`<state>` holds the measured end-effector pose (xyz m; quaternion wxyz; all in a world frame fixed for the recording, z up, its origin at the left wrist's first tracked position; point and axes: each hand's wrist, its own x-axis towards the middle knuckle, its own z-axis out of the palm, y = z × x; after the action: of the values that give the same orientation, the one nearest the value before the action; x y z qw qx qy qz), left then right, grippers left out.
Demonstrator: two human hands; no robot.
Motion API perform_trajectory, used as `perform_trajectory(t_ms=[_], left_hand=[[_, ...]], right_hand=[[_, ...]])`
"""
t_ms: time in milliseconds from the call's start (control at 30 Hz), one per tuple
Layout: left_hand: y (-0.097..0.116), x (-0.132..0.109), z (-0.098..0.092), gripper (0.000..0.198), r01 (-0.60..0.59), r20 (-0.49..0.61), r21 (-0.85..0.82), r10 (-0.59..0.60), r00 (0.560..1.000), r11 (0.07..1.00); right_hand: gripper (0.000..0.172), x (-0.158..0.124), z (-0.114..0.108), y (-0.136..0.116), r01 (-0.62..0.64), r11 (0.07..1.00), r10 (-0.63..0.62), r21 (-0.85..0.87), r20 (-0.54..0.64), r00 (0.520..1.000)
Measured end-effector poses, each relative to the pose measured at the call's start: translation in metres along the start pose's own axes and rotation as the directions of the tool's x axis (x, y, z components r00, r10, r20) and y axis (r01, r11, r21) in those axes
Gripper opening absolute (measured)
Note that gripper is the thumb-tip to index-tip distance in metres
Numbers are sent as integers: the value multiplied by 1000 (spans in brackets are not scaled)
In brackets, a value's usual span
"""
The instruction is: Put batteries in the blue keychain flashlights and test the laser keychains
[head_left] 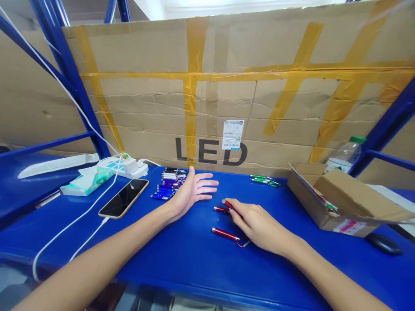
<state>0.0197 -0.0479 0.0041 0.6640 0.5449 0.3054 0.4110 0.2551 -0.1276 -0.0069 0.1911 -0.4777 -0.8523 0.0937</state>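
Note:
My left hand (pixel 191 190) is open, fingers stretched out, beside a row of slim metal tubes that look like penlights. The row has blue penlights (pixel 161 193) in front, then purple penlights (pixel 170 182), white penlights (pixel 169 176) and black penlights (pixel 171 170). My right hand (pixel 256 220) is closed, its fingertips on a red penlight (pixel 227 203). Just in front of that lies a second red penlight (pixel 221 209), partly covered by the fingers. Nearer to me, a third red penlight (pixel 225 233) with a red cord lies apart. Green penlights (pixel 261 179) lie farther back.
On the blue table (pixel 176 263), a phone (pixel 124 199), a tissue pack (pixel 87 181) and a power strip (pixel 127 166) with white cables lie left. An open cardboard box (pixel 315 202), a bottle (pixel 345 153) and a black mouse (pixel 384 243) stand right. A cardboard sheet (pixel 154 108) closes the back.

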Motion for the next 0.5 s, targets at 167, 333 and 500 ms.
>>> perform_trajectory(t_ms=[167,333,500], left_hand=[[0,1,-1,84,1,0,-9,-1,1000,1000],[-2,0,-3,83,3,11,-11,-2,1000,1000],[-3,1,-3,83,1,14,-10,-1,1000,1000]], right_hand=[[32,0,1,0,28,999,-28,38,-2,1000],[30,1,-2,-2,27,998,-26,52,-21,999],[29,1,-1,-2,22,997,-21,68,-5,1000]])
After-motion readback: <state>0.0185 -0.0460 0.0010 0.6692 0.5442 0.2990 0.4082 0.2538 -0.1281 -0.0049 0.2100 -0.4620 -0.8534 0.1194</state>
